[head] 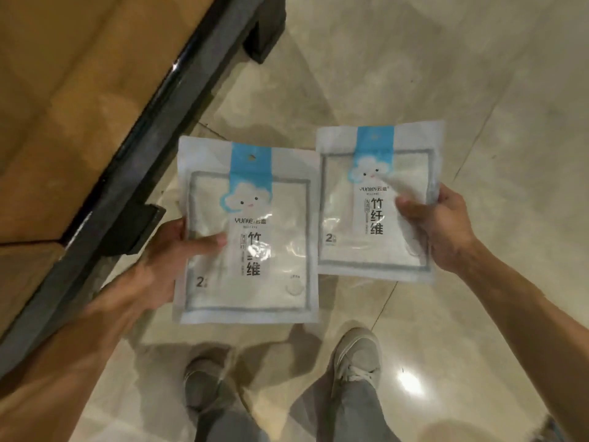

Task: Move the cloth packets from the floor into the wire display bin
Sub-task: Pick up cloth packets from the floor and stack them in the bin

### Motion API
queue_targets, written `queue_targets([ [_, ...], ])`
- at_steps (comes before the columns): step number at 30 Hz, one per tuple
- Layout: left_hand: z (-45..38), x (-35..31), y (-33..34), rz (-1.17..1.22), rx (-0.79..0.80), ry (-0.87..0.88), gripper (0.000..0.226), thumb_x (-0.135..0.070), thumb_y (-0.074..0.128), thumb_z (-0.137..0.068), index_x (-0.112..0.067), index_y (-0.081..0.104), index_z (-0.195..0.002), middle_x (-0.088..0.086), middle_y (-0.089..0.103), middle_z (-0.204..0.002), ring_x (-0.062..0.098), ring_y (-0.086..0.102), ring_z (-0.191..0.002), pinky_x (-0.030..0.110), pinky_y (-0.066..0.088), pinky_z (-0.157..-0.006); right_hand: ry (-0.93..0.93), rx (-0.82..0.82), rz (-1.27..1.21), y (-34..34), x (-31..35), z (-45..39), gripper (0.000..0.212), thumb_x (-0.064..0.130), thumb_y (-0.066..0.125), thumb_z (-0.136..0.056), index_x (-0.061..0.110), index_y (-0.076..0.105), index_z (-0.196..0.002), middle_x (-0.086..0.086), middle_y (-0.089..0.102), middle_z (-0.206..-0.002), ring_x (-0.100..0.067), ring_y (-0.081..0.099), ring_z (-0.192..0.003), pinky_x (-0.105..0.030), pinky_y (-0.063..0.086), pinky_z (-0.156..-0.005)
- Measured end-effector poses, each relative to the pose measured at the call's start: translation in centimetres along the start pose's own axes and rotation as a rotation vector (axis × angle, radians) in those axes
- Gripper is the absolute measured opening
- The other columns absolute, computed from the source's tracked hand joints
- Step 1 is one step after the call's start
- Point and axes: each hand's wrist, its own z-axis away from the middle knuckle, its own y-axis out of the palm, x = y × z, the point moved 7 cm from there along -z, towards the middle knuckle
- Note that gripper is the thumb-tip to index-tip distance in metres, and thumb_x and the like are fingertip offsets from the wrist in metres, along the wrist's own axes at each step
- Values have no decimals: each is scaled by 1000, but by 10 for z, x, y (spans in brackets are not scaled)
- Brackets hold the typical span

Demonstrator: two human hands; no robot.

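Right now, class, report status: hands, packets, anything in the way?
Left hand grips one packet. Right hand grips the other packet. Both held above the floor. Bin not in view.

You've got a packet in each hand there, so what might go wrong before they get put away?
Each glossy packet is held only at one side edge: the left hand pinches the left packet, the right hand the right packet. That grip could slip on the plastic. With both hands full, neither can catch a falling packet. The polished floor shines, so footing may be slick.
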Motion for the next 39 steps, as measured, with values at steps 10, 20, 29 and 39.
queue_targets([
  [10, 168, -177, 68, 179, 21, 56, 99, -38, 104, -32, -3, 70, -119, 23, 74, -113, 40, 74, -98, 43, 64, -72, 5, -60, -132, -110, 204, 121, 26, -9, 66, -88, -3, 68, -114, -10, 81, -86, -22, 78, -71, -31, 62, -58],
  [20, 404, -374, 91, 135, -130, 326, 35, 0, 71, -75, -5, 69, -110, 18, 78, -97, 36, 77, -81, 38, 63, -58, -82, 88, -150, -139, 437, 301, 13, -1, 66, -88, -1, 72, -99, -22, 79, -91, -28, 78, -67, -35, 63, -57],
  [29, 622, -457, 7, 183, -292, 517, 74, -27, 95, -55, 1, 68, -117, 28, 74, -105, 42, 76, -83, 45, 64, -64, -249, 259, -73, -80, 620, 464, 28, 19, 79, -82, 4, 74, -105, -22, 78, -103, -39, 77, -88, -56, 63, -80],
  [39, 837, -432, -118, 317, -646, 733, 54, -17, 81, -62, -5, 69, -113, 19, 77, -99, 29, 77, -72, 39, 63, -57, -436, 665, -29, 93, 702, 633, 18, 1, 69, -92, 7, 72, -109, -15, 80, -98, -24, 79, -77, -32, 63, -60],
])
